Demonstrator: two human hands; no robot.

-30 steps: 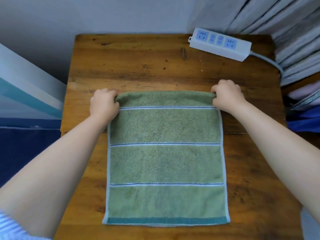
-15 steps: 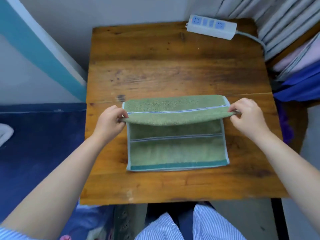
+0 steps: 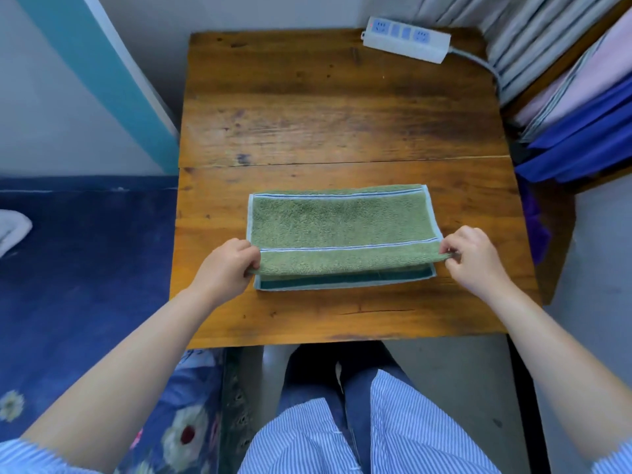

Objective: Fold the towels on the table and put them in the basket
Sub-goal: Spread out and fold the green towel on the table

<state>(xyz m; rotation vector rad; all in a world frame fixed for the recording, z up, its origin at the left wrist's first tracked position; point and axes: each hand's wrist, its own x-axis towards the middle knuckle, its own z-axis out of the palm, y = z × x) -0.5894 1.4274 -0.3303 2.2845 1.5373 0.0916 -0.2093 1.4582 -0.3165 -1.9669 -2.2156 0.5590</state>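
Note:
A green towel (image 3: 342, 220) with thin blue-and-white stripes lies on the wooden table (image 3: 328, 107), doubled over toward me. Its top layer reaches almost to the near edge, where a dark teal band of the bottom layer still shows. My left hand (image 3: 227, 265) pinches the left corner of the top layer. At the opposite end my right hand (image 3: 470, 260) pinches the right corner. Both corners are held just above the bottom layer. No basket is in view.
A white power strip (image 3: 405, 42) with a grey cable lies at the table's far right corner. Stacked pink and blue fabrics (image 3: 588, 107) sit to the right of the table. A dark blue floral cloth (image 3: 85, 268) covers the surface on the left.
Both hands have drawn the towel's far edge toward me, over the rest of the towel, nearly to its near edge. The camera view has pulled back.

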